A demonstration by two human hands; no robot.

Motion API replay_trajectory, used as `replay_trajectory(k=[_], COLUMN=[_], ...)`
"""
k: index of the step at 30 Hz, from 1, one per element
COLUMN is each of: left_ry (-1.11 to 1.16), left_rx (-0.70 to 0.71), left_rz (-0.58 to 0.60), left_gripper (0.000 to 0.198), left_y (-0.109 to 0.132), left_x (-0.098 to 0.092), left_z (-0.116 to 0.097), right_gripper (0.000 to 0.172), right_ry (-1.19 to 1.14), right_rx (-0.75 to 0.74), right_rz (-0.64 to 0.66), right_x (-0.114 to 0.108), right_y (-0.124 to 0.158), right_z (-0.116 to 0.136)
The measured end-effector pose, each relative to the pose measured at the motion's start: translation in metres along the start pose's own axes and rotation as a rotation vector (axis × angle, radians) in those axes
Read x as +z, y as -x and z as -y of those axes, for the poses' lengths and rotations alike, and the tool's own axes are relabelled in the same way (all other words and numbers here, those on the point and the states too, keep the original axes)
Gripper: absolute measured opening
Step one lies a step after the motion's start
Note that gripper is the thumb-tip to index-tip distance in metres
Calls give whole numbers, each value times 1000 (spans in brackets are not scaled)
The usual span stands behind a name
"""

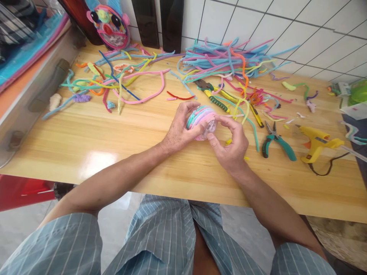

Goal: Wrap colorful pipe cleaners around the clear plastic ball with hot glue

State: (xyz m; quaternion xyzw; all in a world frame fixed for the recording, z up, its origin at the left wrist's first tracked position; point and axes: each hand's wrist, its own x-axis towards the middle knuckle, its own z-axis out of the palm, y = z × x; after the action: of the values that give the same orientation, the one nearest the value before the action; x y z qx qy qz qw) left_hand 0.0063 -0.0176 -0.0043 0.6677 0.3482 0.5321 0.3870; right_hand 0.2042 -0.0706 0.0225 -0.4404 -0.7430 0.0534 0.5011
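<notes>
**Both hands on a pipe-cleaner bundle, centre of frame**

Wooden table point(114, 145) fills the middle band of the frame. A heap of pipe cleaners point(226, 57) lies upper centre to upper right; a looser scatter of strands point(114, 76) lies upper left.

Left hand point(180, 131), centre: fingers curled round the left side of the bundle, thumb across its front, grasping it. Right hand point(232, 147), just right of centre: thumb and forefinger pinched at the bundle's right edge, other fingers loosely bent.

Glue gun point(317, 141) lies at right, its cord trailing toward the near edge. Teal-handled pliers point(276, 141) lie between the gun and the right hand, touching neither.

Wrapped bundle point(200, 118), a small round thing in bands of pink, lilac and blue, sits low over the table between the two hands. Whether it rests on the wood, cannot tell.

Judgement: the left hand should hold it steady while the right presses each strand snug beside the last. A light pinch seems best, since squeezing could crush the fuzz or shift the bands.
</notes>
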Motion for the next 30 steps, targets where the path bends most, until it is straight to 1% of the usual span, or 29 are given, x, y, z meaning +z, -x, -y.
replay_trajectory(k=[3, 5, 9, 12, 15, 18, 23, 27, 30], left_ry=[-116, -163, -56, 39, 60, 42, 0, -20, -22], left_rx=[53, 51, -48, -95, -101, -110, -100, -63, -71], left_rz=[6, 12, 31, 78, 119, 134, 152, 188, 224], left_gripper=[69, 68, 73, 70, 70, 71, 79, 75, 74], left_y=[0, 0, 2, 0, -5, -9, -10, -10, -10], left_x=[-2, -3, -2, -5, -10, -12, -12, -15, -18], left_z=[3, 5, 5, -1, -8, -13, -11, -10, -14], right_gripper=[63, 66, 64, 65, 67, 71, 73, 72, 70], right_ry=[32, 35, 61, 82, 104, 115, 100, 91, 101], right_rx=[-46, -61, -94, -109, -122, -132, -139, -148, -147], right_rz=[27, 33, 18, 4, 2, 19, 33, 1, 0], right_x=[0, 1, 5, 7, 8, 7, 8, 8, 8], right_y=[1, 1, 2, 2, 2, 2, 2, 2, 2], right_z=[2, 2, 2, 2, 1, 0, 2, 2, 2])
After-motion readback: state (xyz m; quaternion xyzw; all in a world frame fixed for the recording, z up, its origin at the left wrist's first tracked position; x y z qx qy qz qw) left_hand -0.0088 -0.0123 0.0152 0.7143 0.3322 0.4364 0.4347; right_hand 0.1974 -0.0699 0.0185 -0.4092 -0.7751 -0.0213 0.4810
